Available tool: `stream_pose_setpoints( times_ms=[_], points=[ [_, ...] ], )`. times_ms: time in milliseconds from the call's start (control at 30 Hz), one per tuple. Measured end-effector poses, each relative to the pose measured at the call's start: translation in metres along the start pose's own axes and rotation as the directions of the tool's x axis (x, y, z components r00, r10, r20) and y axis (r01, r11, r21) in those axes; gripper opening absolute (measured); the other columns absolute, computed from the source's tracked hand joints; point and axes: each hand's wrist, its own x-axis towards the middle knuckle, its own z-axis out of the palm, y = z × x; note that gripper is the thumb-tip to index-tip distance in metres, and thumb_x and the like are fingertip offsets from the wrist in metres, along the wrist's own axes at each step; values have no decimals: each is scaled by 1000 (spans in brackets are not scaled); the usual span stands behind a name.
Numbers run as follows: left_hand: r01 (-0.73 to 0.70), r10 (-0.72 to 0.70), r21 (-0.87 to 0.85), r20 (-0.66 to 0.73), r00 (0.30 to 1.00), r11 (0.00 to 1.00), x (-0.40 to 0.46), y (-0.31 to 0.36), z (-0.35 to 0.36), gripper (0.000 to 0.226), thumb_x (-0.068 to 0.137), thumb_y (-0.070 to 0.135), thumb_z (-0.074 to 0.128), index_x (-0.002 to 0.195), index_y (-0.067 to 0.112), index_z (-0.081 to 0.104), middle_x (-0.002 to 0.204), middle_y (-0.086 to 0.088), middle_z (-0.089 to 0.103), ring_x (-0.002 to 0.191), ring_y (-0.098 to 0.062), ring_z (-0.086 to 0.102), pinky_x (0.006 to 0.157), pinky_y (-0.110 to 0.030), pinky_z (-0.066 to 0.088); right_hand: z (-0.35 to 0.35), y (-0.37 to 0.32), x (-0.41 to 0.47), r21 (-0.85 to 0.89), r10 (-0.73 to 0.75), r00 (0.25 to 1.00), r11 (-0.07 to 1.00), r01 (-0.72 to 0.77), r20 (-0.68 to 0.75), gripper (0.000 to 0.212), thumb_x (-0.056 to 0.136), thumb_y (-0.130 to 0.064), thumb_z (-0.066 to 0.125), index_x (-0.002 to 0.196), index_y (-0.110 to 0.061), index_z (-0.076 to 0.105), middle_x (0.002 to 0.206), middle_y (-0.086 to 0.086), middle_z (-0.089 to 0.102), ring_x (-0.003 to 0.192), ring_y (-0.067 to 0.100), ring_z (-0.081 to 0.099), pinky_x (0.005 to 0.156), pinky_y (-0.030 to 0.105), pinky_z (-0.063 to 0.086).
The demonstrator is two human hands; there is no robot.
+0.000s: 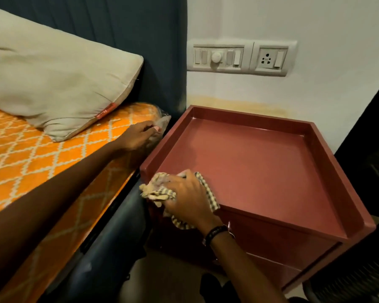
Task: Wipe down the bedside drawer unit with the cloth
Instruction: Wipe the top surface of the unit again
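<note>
A reddish-brown bedside drawer unit with a raised rim on three sides stands beside the bed. My right hand presses a crumpled checked cloth onto the unit's near left corner, at the front edge. My left hand rests on the mattress corner with its fingers closed on a clear plastic wrapper, just left of the unit's rim. Drawer fronts show below the top, partly hidden by my right forearm.
The bed with an orange patterned sheet and a grey pillow lies to the left against a dark blue headboard. A switch and socket panel is on the white wall behind. A dark chair crowds the right side.
</note>
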Motion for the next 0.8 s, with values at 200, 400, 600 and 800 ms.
stream_pose_setpoints(
  times_ms=[200, 400, 600, 800],
  points=[
    [1, -20, -402, -42, 999, 916, -11, -19, -12, 27, 102, 17, 38, 116, 5, 58, 116, -13, 63, 111, -25, 60, 88, -26, 52, -6, -3, 24, 602, 182, 979, 793, -89, -94, 24, 75, -27, 61, 95, -27, 73, 101, -27, 66, 96, 7, 52, 86, 12, 41],
    [17, -83, -525, -102, 991, 851, -3, -12, -8, 35, 104, 21, 31, 119, 2, 56, 115, -12, 61, 101, -17, 61, 77, -16, 53, 18, 2, 64, 399, -38, 996, 915, 65, -74, 29, 78, -21, 70, 107, -26, 72, 106, -13, 57, 97, 3, 48, 84, 20, 47],
    [-29, -53, -526, -141, 989, 850, 2, -19, -1, 27, 102, 25, 37, 111, 13, 60, 114, -8, 65, 112, -24, 60, 93, -30, 47, 24, 45, 112, 345, 112, 980, 937, -50, -163, 31, 79, -10, 67, 106, -24, 73, 103, -11, 66, 94, 9, 43, 84, 17, 39],
    [-83, -18, -492, -196, 980, 867, -4, -11, 5, 19, 99, 29, 44, 100, 31, 63, 103, 13, 66, 95, 9, 61, 77, -6, 44, 22, 81, 168, 217, 229, 942, 960, -177, -245, 25, 85, -15, 64, 109, -11, 70, 79, -18, 38, 100, 24, 48, 88, 29, 44]
  ],
)
